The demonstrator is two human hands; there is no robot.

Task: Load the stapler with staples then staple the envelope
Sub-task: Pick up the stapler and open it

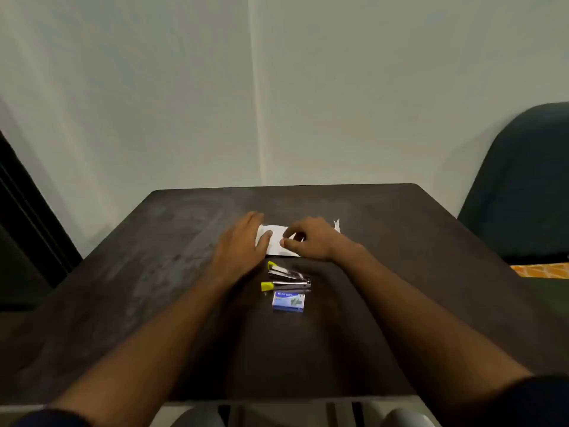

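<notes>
A white envelope (276,238) lies flat near the middle of the dark table (400,229). My left hand (243,245) rests on its left end, thumb pressing the paper. My right hand (311,238) covers its right part, fingertips pinching or pressing its surface. A small metal stapler (286,277) with yellow tips lies hinged open just in front of the envelope. A blue staple box (288,302) sits right in front of the stapler. Neither hand touches the stapler or the box.
A dark upholstered chair (523,186) stands at the right of the table. A plain wall corner rises behind the table's far edge. A dark panel (24,229) stands at the left. An orange patterned surface (545,269) shows at the right edge.
</notes>
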